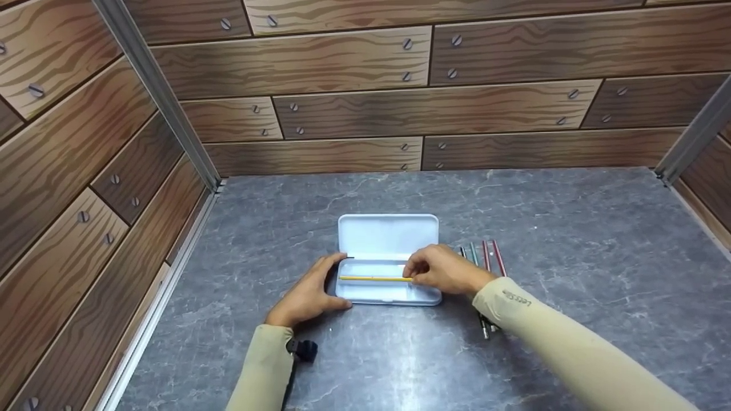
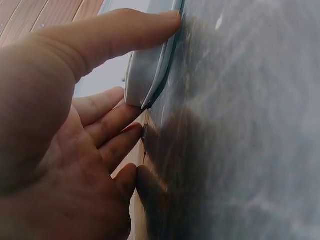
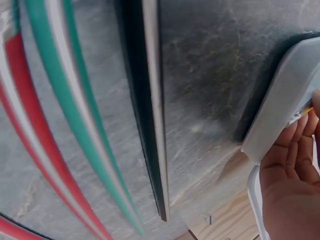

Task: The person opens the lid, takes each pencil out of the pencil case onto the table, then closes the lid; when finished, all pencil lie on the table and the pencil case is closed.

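Note:
A white pencil case [image 1: 374, 294] stands with its lid [image 1: 388, 235] raised at the back. My left hand [image 1: 305, 294] holds the case's left end, thumb at the front edge and fingers near the hinge corner. In the left wrist view, the thumb [image 2: 115, 37] lies along the case wall [image 2: 145, 75]. My right hand [image 1: 442, 268] pinches a yellow pencil [image 1: 374, 278] near its right end. That pencil lies lengthwise over the case's tray. The right wrist view shows the right hand [image 3: 295, 185] reaching over the case wall [image 3: 277, 110], with the pencil mostly hidden.
Right of the case lie several pencils, partly under the right forearm: a black pencil [image 3: 137, 100], a green pencil [image 3: 82, 110] and red pencils [image 1: 498, 257]. The grey marbled tabletop [image 1: 274, 222] meets wood-patterned walls [image 1: 342, 114] at the back and sides.

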{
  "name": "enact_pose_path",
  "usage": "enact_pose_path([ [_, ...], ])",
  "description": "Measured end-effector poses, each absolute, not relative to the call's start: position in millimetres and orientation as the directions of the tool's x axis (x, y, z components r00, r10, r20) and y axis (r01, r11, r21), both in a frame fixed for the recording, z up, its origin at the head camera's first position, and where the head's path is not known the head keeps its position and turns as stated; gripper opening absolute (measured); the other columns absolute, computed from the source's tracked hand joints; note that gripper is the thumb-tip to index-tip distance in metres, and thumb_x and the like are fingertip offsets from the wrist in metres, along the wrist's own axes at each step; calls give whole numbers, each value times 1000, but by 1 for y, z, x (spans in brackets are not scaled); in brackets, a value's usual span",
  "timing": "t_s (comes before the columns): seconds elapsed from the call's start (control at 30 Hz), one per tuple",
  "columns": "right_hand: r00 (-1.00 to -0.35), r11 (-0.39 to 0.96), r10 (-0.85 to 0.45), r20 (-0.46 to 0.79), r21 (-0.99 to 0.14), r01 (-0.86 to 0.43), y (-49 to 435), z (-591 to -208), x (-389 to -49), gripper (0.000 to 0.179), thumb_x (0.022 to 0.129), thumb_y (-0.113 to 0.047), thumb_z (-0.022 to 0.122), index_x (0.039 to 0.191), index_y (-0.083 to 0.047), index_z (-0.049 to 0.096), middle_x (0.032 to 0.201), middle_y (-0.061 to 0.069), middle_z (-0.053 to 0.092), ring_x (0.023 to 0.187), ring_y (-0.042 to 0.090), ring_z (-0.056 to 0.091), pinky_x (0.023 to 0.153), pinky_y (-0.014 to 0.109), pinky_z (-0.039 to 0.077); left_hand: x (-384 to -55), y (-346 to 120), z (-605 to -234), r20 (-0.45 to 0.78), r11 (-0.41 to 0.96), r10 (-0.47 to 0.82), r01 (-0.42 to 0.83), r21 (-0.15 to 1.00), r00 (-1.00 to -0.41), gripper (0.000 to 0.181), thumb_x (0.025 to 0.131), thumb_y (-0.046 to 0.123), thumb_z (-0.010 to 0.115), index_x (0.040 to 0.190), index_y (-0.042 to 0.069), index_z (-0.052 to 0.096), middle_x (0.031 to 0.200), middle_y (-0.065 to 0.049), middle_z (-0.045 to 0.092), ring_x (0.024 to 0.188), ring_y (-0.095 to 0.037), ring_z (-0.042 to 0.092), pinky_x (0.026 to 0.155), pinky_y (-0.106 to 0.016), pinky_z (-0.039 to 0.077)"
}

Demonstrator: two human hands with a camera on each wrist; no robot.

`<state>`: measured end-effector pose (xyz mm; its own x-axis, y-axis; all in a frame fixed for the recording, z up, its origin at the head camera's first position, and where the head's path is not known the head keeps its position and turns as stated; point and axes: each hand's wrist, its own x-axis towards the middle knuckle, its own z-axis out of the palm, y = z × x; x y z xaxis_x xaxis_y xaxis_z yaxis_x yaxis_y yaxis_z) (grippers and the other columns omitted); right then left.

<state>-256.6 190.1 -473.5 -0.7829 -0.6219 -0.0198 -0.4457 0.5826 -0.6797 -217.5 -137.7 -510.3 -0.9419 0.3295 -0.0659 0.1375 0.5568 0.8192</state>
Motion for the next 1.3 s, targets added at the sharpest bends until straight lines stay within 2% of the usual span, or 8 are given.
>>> enact_pose_path([
  [0.3, -780, 573, -625, 40, -655, -493, 193, -475, -253, 7, 96, -4, 81, 100, -7, 86, 93, 5, 84, 82, -1, 63, 79, 21, 53, -218, -138, -512, -60, 551, 336, 145, 822, -940, 103, 83, 13, 98, 171, 16, 43, 170, -19, 47, 162, -36, 42, 135, -60, 32],
  [0.6, -826, 576, -562, 41, -697, -426, 199, -477, -247, 9, 97, -11, 85, 105, -11, 89, 104, 5, 86, 91, 6, 68, 83, 23, 56, -216, -137, -513, -56, 552, 331, 145, 821, -942, 103, 83, 13, 98, 171, 16, 44, 171, -19, 47, 162, -37, 42, 136, -60, 32],
  [1.3, -895, 517, -436, 94, -788, -335, 250, -475, -223, 16, 96, -9, 85, 112, -8, 87, 112, 11, 86, 104, 13, 74, 93, 22, 58, -216, -137, -511, -47, 551, 337, 156, 819, -940, 103, 84, 13, 98, 171, 13, 43, 169, -19, 48, 161, -36, 43, 136, -59, 32],
])
